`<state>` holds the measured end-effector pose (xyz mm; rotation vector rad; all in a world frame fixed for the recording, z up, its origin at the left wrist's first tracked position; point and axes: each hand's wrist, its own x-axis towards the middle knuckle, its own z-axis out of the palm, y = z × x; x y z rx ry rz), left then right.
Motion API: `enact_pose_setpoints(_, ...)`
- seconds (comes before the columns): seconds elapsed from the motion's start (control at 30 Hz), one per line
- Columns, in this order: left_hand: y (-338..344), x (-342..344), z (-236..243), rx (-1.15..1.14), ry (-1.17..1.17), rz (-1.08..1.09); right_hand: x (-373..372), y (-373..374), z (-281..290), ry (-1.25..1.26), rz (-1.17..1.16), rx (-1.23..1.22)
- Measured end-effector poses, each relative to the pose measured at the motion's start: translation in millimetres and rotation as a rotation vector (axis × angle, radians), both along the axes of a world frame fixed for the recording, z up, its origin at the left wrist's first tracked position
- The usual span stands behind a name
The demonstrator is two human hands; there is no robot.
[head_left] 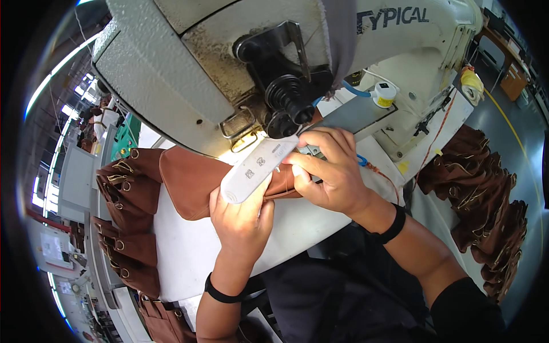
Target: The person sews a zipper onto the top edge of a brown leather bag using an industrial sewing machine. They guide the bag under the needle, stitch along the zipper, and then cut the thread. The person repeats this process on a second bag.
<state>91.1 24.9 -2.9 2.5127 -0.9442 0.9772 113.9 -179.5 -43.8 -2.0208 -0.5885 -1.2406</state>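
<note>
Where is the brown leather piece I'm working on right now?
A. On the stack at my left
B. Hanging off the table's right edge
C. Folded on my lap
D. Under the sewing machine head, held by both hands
D: the left hand and right hand both press the brown leather piece at the needle area under the sewing machine head, on the white table.

White flat worktable (pixel 189 251) bearing a grey-white industrial sewing machine (pixel 189 63), a flat brown leather piece (pixel 191 180) spread under its head, and stacked brown leather pieces with brass rings (pixel 128 188) along the left edge
</note>
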Motion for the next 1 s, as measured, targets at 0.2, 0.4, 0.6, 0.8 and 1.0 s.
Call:
enact_pose_setpoints(0.2,-8.8,-34.8,13.2,0.230,0.017,0.198,0.0,-9.4,17.1,0.089,0.023,-0.077)
enact_pose_setpoints(0.4,-20.2,-53.0,13.7,0.053,0.302,0.209,-4.0,-4.2,19.6,0.031,-0.016,-0.118)
enact_pose_setpoints(0.6,-9.6,-7.2,-7.8,-0.064,0.292,0.077,-27.5,8.8,23.0,0.169,-0.013,-0.037)
enact_pose_setpoints(0.8,-17.0,8.3,-11.9,-0.142,0.335,0.089,-41.9,15.4,14.0,0.183,0.014,-0.022)
enact_pose_setpoints(1.0,-23.0,-5.8,-16.4,-0.124,0.049,0.120,-32.5,2.2,21.2,0.174,0.028,0.007)
